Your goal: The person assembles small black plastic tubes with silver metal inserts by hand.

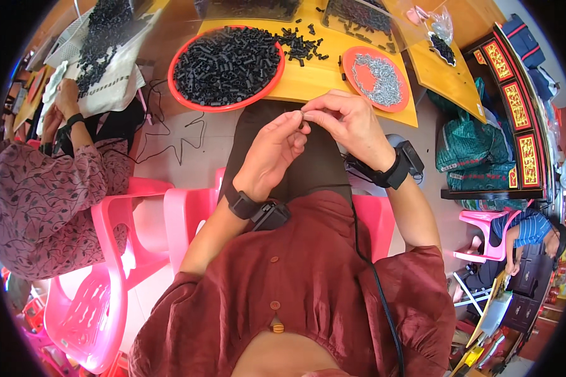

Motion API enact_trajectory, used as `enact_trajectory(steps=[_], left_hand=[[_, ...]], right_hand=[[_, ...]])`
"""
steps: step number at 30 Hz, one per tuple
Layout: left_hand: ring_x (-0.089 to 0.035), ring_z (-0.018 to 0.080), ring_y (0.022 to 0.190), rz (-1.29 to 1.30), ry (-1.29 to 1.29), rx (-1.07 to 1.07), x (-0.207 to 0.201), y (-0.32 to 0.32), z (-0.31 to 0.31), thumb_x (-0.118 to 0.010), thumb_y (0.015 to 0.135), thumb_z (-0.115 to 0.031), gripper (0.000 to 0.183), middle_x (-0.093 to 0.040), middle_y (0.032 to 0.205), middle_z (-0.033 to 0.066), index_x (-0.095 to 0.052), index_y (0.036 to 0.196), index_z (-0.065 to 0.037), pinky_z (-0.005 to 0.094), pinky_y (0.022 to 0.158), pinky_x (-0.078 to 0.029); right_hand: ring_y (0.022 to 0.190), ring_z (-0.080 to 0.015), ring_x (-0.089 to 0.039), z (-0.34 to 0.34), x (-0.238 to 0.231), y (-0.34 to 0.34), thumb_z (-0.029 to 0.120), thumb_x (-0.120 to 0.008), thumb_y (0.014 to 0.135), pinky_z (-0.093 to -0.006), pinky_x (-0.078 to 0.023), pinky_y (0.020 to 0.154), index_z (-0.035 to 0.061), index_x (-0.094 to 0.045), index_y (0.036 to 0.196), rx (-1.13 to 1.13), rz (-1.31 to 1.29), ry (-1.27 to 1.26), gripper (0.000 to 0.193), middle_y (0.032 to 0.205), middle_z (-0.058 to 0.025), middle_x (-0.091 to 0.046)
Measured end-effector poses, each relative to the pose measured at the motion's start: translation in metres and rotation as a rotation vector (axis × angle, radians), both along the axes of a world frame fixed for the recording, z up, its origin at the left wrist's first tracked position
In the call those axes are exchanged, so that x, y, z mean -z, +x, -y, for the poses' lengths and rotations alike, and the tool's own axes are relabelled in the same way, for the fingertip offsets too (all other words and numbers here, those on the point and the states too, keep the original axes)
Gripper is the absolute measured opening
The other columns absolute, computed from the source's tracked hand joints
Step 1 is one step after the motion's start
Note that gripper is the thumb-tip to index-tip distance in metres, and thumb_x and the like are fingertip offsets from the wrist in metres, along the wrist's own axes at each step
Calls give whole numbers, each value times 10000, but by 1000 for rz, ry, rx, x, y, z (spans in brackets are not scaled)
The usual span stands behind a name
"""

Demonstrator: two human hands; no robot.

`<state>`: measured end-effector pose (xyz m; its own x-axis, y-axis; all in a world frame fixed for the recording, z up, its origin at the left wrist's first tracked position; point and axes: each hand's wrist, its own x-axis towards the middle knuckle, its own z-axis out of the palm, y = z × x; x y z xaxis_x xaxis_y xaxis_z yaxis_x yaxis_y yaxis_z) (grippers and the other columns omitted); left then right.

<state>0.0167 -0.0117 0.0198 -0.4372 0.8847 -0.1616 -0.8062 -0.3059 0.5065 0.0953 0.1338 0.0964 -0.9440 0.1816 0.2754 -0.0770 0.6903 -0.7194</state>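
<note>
Your hands work over your lap, just short of the yellow table's point(308, 78) near edge, with bare floor to the left before the pink chair point(129, 220). On the table sit a round red tray point(223, 66) heaped with matte black plastic tubes and a smaller red dish point(376, 78) of shiny metal screws. Your left hand point(270, 154) and right hand point(349, 122) meet fingertip to fingertip, both pinched shut on a small dark piece point(303, 119), mostly hidden between them.
</note>
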Motion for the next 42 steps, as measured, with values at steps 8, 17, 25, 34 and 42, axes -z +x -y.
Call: enact_trajectory(steps=[8, 17, 25, 34, 42], left_hand=[[-554, 65, 707, 87, 2, -132, -6, 1, -1, -523, 963, -198, 157, -637, 967, 29, -566, 1048, -73, 189, 668, -463], [-605, 98, 847, 52, 33, -64, -9, 0, -1, -549, 943, -134, 165, -633, 1007, 64, -578, 1075, -39, 214, 784, -507], [-606, 92, 814, -52, 11, -78, -5, -1, 0, -594, 911, -97, 142, -638, 959, 52, -612, 1034, -28, 210, 757, -508], [-602, 84, 751, -115, -38, -111, -5, 0, 0, -610, 901, -94, 131, -639, 899, 31, -596, 1016, -31, 204, 708, -499], [-590, 79, 724, -117, -11, -128, -3, 0, -3, -606, 905, -94, 156, -628, 874, 17, -563, 1045, -39, 206, 688, -492]], right_hand=[[577, -96, -518, 12, -1, 11, 86, -649, 829, -248, -411, 540, 22, -675, 888, 116, -45, -76, 90, 738, -56, -601], [579, -97, -524, 11, 1, 19, 79, -664, 821, -241, -413, 537, 13, -668, 885, 188, -130, -65, 92, 750, -62, -606], [667, -141, -578, 10, -2, 19, 53, -647, 834, -260, -444, 588, -11, -649, 886, 110, -122, 109, 83, 789, -72, -608], [697, -296, -614, 15, -1, 15, 53, -646, 802, -349, -478, 617, 6, -645, 850, 98, -153, 153, 68, 785, -123, -614], [694, -297, -618, 18, 3, 13, 59, -623, 815, -350, -484, 606, 11, -663, 886, 56, -231, 238, 95, 791, -123, -623]])
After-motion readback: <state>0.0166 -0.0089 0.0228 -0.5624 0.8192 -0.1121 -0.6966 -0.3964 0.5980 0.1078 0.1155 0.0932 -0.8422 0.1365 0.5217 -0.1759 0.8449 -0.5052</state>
